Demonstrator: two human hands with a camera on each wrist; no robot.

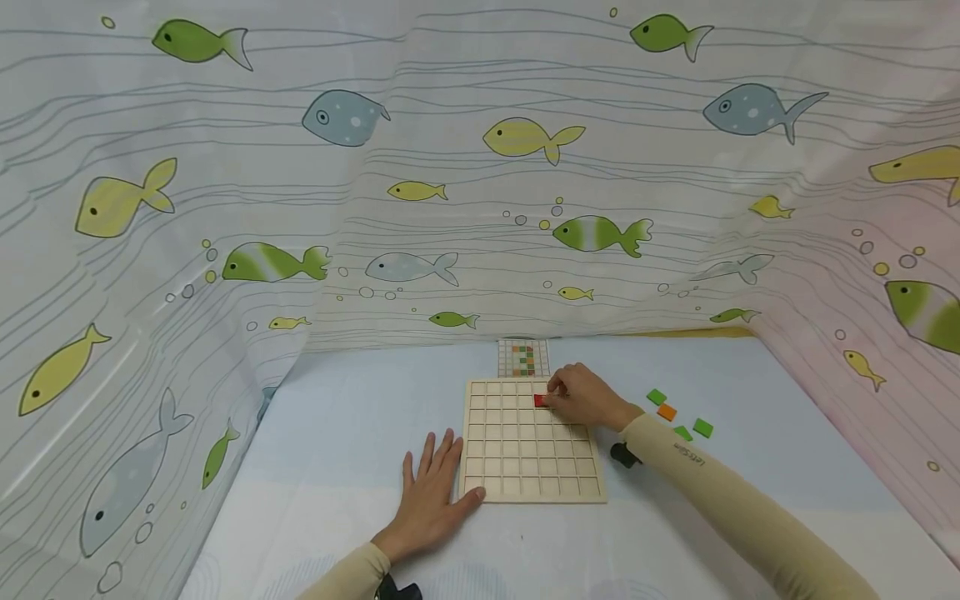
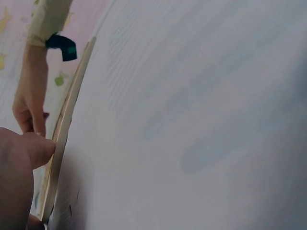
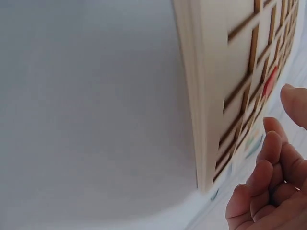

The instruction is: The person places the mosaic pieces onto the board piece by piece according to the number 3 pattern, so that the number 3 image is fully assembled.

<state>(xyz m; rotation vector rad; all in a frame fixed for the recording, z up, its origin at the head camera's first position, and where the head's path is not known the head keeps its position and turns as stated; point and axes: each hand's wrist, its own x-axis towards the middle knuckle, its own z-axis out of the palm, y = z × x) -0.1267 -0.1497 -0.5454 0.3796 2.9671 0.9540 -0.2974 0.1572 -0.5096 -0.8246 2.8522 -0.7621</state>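
Observation:
A square wooden grid board lies on the table. One red square tile is in its upper right part, and the right wrist view shows that red tile against the grid. My right hand is over the board beside the tile. Its thumb and bent fingers stand apart, with nothing seen between them. My left hand rests flat at the board's left side, fingers spread, thumb on the near left corner. In the left wrist view that thumb touches the board's edge.
Behind the board lies a pattern card with coloured squares on a grid. To the right are several loose tiles, among them a green tile and an orange tile. A fish-print sheet hangs around the table.

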